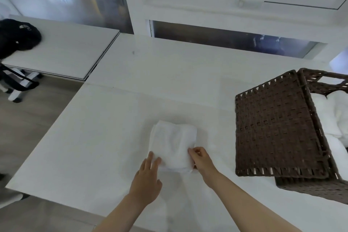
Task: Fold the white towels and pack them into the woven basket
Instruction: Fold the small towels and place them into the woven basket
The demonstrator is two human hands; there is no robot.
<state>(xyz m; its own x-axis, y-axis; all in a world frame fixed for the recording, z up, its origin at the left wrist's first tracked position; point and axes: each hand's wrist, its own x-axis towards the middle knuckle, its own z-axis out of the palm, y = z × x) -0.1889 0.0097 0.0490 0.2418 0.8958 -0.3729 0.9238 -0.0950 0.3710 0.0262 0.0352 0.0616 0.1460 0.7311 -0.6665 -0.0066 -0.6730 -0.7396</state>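
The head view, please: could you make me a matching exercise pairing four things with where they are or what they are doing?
Things:
1. folded towel
2. woven basket
3. left hand
4. right hand

States:
A. pinches the towel's near right corner
B. lies on the white table
C. stands at the right, white towels inside
D. fingers straight, touching the towel's near left edge

Pairs: 1-B, 2-C, 3-D, 4-A

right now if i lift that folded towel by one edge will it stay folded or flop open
The folded towel is soft layered cloth, so lifted by one edge it would likely sag and unfold. It looks light for its bulk. With the left hand flat at one side and the right hand pinching the other, supporting both sides should keep it together.
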